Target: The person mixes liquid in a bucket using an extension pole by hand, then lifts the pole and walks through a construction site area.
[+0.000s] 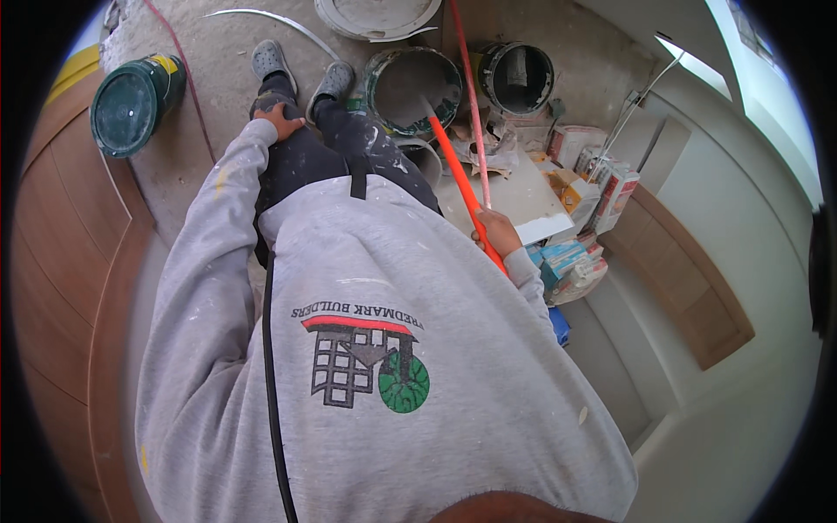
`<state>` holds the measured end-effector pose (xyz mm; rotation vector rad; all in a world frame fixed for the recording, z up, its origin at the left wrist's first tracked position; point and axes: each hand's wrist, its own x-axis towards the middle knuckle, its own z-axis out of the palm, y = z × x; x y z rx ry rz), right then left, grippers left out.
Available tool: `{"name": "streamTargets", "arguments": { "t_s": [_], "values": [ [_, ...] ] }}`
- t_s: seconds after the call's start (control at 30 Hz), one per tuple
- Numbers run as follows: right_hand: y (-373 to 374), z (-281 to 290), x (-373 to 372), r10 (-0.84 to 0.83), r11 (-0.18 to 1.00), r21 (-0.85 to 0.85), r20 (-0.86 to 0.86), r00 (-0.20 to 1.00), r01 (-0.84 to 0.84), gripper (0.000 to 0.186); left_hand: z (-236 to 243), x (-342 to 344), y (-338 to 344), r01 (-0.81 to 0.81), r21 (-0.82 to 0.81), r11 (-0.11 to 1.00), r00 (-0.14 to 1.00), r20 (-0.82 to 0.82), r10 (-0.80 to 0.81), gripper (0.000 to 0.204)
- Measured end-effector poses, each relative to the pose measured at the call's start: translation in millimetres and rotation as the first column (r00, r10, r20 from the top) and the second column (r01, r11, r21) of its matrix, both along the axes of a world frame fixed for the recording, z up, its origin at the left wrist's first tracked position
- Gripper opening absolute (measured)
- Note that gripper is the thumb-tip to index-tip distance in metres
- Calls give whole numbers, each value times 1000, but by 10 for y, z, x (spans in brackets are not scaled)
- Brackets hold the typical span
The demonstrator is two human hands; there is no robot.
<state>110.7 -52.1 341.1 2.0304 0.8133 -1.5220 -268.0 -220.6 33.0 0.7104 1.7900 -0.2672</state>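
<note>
My right hand [500, 234] is closed around a bright orange pole [457, 167]. The pole slants away from me, and its pale far end reaches into an open green bucket [373, 106] with greyish contents. Close beside the pole runs a thinner pinkish-red stick [476, 105]; its near end meets my right hand, and I cannot tell whether it is gripped too. My left hand [281, 122] rests on my left leg near the knee, fingers spread and holding nothing. White splashes mark my dark trousers [301, 157].
A second open bucket [551, 78] lies right of the first, and a lidded green bucket [126, 109] at far left. A round white lid [377, 16] is at the top. Bags and boxes [580, 196] line the right wall. A wooden door [65, 235] stands left.
</note>
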Motion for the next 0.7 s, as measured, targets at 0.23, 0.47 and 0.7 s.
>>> {"name": "streamTargets", "arguments": {
  "t_s": [0.23,0.47,0.7],
  "values": [
    [231,-165,278,44,999,4,86,995,-45,34,4,42,-3,-40,-13,999,999,0,40,94],
    [269,-533,80,150,988,17,96,984,-153,34,-84,53,-161,-29,-24,999,998,53,30,90],
    [232,-171,265,151,988,12,95,984,-153,39,31,71,-28,-23,-37,999,1000,8,24,93]
  ]
}}
